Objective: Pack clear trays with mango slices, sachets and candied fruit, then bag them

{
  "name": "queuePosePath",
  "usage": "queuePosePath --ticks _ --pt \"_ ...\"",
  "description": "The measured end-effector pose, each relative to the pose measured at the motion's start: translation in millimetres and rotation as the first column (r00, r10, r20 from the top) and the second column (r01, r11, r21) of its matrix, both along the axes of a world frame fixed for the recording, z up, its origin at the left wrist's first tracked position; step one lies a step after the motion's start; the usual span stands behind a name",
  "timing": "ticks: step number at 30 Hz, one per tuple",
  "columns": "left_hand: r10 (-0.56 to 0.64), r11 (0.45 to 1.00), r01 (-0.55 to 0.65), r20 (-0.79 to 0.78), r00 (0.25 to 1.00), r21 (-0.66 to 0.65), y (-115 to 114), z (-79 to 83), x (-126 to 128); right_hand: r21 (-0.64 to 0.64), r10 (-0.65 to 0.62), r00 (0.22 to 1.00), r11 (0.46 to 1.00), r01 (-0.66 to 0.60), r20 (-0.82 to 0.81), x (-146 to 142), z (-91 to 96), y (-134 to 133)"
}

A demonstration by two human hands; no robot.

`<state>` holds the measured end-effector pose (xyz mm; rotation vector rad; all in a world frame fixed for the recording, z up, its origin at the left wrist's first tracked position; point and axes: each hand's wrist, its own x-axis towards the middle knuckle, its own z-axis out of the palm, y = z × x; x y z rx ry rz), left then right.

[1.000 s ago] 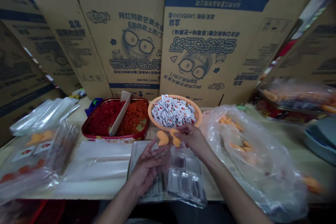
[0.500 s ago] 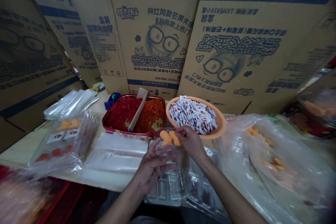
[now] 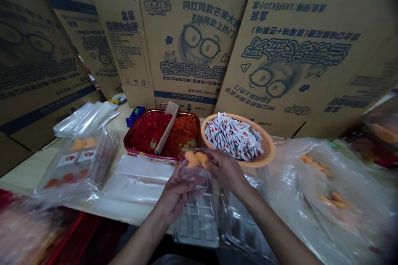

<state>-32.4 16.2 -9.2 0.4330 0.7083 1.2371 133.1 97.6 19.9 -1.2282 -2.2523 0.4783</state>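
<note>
My left hand is closed around a small clear plastic tray, its fingers showing through the plastic. Two orange candy pieces sit side by side in the tray's far compartments. My right hand grips the tray's far right edge beside the right-hand piece; its fingertips are partly hidden. Below, a stack of empty clear trays lies at the table's near edge, with more clear trays under my right forearm.
Behind stand a red tin of red and orange bits split by a cardboard strip, and an orange basket of small sachets. Filled packs and plastic bags lie left. A plastic sack with orange candies spreads right. Cardboard boxes wall the back.
My right fingers have shifted from the right candy piece to the tray's edge. The tray has tilted slightly in my left hand. The whole view has swung a little.
</note>
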Motion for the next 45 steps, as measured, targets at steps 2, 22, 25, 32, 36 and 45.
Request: queuePosePath --ticks 2,22,25,32,36,45 --pt "0.012 1.000 -0.012 -0.002 1.000 0.004 1 -1.7 1 -0.008 -0.031 0.997 0.999 0.032 0.064 -7 4.0 -3" --pt "0.033 0.999 -0.033 0.021 0.999 0.008 0 -7.4 -1 0.108 -0.140 0.981 0.986 0.126 0.132 -20 -3.2 -8" --pt "0.006 1.000 -0.006 0.018 1.000 0.004 -2 -3.8 -5 0.170 -0.005 1.000 0.985 0.005 0.001 -17 -1.3 -8" --pt "-0.014 1.000 0.014 0.016 1.000 0.004 -3 -0.7 -4 -0.012 -0.058 0.998 0.998 0.058 0.012 -20 -1.9 -6" --pt "-0.014 1.000 0.014 0.014 1.000 0.002 -5 -3.2 -3 0.102 -0.100 0.994 0.990 0.094 0.048 -21 1.3 -11" --pt "-0.024 1.000 0.024 0.044 0.999 -0.011 -8 -0.3 -5 0.026 0.044 0.989 0.999 -0.040 -0.142 -20 -4.6 -9"
